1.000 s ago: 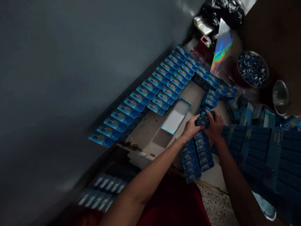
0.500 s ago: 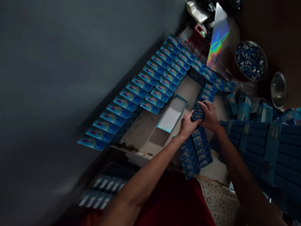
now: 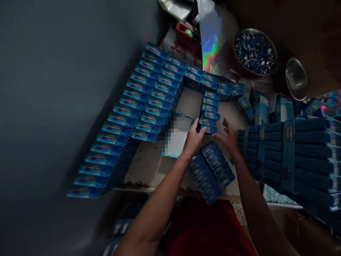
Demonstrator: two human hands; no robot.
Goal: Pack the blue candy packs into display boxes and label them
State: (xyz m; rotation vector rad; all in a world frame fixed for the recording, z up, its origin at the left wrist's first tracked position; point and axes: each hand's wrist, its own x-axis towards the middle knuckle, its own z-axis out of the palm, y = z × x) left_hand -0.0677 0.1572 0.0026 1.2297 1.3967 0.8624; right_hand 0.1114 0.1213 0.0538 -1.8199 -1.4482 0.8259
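Note:
A short row of small blue printed packs (image 3: 211, 106) stands on the pale table, with flat, rounded top faces. My left hand (image 3: 194, 138) is at the left front corner of the nearest pack (image 3: 208, 129), fingers extended and thumb apart; whether it touches the pack I cannot tell. To the right of the row, my right hand (image 3: 227, 137) hangs open with fingers spread and nothing in it. Beside my left hand lies an open box tray (image 3: 178, 137) with a white inside. Closer to me are two joined-up rows of blue packs (image 3: 205, 181).
Long rows of blue packs (image 3: 128, 110) line the wall on the left. Stacked blue boxes (image 3: 306, 145) stand at the right. Behind are a metal bowl of small blue and silver pieces (image 3: 255, 53), another metal bowl (image 3: 296, 79) and a red tape dispenser (image 3: 183, 35).
The packs that were between my hands now stand at the near end of the short row. My right hand has let go and drawn away to the right. The camera view has shifted.

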